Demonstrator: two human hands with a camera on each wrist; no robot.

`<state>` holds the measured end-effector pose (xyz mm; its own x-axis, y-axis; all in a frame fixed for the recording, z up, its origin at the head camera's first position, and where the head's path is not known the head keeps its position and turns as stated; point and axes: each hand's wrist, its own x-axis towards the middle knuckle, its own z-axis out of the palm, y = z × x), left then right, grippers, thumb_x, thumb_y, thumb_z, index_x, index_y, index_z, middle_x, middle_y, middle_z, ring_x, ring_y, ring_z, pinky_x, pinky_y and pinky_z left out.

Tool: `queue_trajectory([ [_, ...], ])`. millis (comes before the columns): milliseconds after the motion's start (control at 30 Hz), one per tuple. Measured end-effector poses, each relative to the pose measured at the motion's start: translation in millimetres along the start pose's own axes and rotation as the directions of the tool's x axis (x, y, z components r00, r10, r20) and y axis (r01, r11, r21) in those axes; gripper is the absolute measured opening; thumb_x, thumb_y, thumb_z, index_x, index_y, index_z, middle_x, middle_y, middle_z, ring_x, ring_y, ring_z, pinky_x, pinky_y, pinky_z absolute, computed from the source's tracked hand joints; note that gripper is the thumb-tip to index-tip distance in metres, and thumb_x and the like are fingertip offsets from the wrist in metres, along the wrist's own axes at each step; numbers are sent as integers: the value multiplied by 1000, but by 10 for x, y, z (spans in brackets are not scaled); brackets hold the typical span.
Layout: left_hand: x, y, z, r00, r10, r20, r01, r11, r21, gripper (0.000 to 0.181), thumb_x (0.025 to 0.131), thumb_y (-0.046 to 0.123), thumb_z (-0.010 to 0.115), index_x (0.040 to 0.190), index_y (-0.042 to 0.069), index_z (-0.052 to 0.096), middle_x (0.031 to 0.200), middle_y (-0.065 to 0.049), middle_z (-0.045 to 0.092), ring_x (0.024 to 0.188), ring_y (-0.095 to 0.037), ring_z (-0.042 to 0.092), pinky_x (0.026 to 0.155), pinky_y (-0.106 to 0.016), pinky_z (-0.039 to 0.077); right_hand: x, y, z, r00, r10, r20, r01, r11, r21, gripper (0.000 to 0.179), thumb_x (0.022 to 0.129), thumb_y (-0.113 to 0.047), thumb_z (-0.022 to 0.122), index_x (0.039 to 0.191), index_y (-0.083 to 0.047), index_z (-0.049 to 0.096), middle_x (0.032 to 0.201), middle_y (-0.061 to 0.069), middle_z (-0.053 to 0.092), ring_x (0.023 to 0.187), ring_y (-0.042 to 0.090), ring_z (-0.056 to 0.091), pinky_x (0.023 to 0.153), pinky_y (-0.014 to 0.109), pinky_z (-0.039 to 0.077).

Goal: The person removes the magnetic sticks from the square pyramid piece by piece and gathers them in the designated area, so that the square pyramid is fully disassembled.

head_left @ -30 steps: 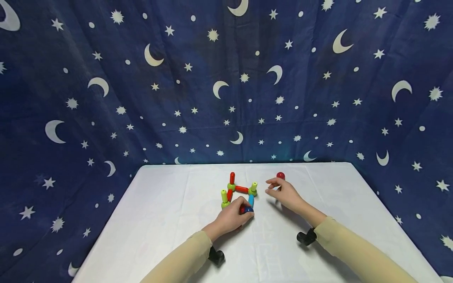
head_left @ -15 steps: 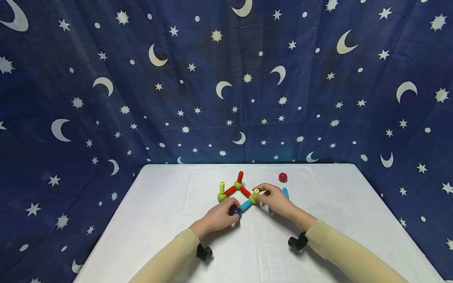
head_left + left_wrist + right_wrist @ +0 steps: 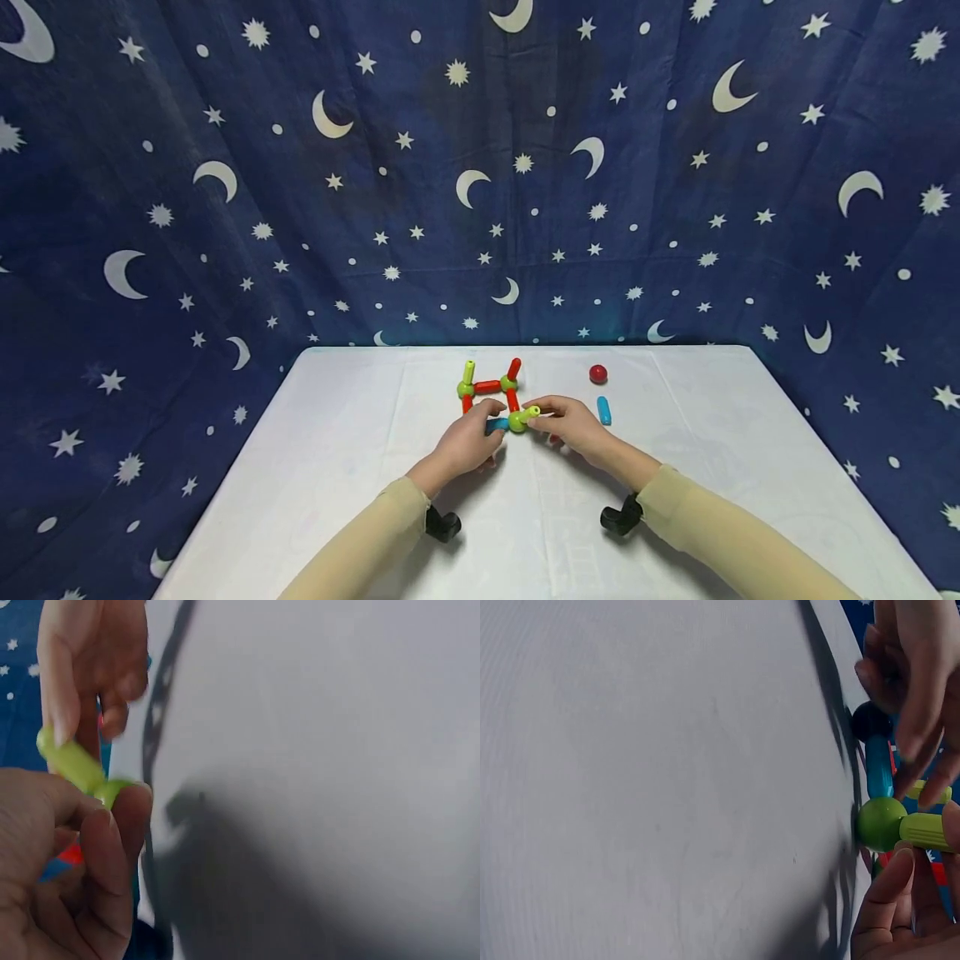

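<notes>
- R hand [image 3: 573, 427]: thumb + index pinching lime stick [image 3: 926, 831]; stick is tilted, not upright.
- Green ball [image 3: 881, 823] on inner end of that stick, just past R fingertips, twd L hand.
- L hand [image 3: 461, 442]: fingers bent, thumb + index either side of blue stick [image 3: 880, 765]; blurred in R wrist view, can't tell if gripping or just beside it.
- Blue stick runs btwn the L fingers to the green ball; dark blue ball [image 3: 871, 720] on its other end, close by L fingers.
- Ball-and-stick frame [image 3: 487, 387] (all these pcs joined) lies mostly beyond both hands' fingertips, btwn L + R.
- Far side of frame, beyond L fingers: 2nd green ball [image 3: 465, 389] w/ upright lime stick [image 3: 469, 372]. Beyond R fingertips, a bit L: 3rd green ball [image 3: 508, 383] w/ leaning red stick [image 3: 513, 369].
- Reddish bit under R palm, mostly hidden, can't ID.
- Loose blue stick [image 3: 604, 411]: R of R fingers, near, not touching.
- Red ball [image 3: 597, 374]: beyond R fingers, past loose blue stick.
- White tabletop [image 3: 360, 442] under both hands; navy moon-and-star cloth [image 3: 420, 192] well beyond fingers.
</notes>
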<state>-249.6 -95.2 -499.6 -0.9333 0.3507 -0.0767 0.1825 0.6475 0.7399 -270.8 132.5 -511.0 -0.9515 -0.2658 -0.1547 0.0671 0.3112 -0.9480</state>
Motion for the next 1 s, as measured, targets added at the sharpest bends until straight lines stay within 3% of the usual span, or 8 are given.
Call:
queue_trajectory([
  [200,124,42,159,997,-48,-58,43,996,-81,37,101,15,64,135,9,49,121,-12,60,51,-15,64,46,-31,53,9,7,65,1000,12,7,-12,994,112,38,95,-21,75,130,-7,69,107,9,70,82,25,61,65,34,51],
  [333,169,32,249,993,-84,-84,78,994,-74,34,101,20,67,129,12,50,104,-8,56,49,-16,61,44,-29,52,27,69,60,999,27,18,-30,977,211,42,97,-19,72,134,-2,64,115,11,68,89,24,63,67,32,52],
  [533,190,47,321,992,-62,-114,61,998,-17,32,101,21,67,127,15,50,105,-10,53,47,-15,59,43,-28,50,52,102,38,995,93,-29,-80,948,308,47,100,-18,68,139,4,55,104,13,67,78,16,60,64,24,52],
  [733,188,62,319,993,-54,-109,52,998,-17,31,102,21,66,129,14,51,107,-12,53,48,-14,59,44,-27,50,122,104,62,973,212,-86,-161,903,399,46,101,-18,67,140,3,53,91,10,68,71,12,63,60,23,53],
  [1000,186,55,299,994,-40,-103,40,999,6,27,102,21,66,125,14,53,107,-10,54,48,-14,58,47,-28,51,166,108,101,968,231,-99,-171,894,414,44,102,-19,64,141,-1,54,97,10,70,64,11,64,57,23,54],
])
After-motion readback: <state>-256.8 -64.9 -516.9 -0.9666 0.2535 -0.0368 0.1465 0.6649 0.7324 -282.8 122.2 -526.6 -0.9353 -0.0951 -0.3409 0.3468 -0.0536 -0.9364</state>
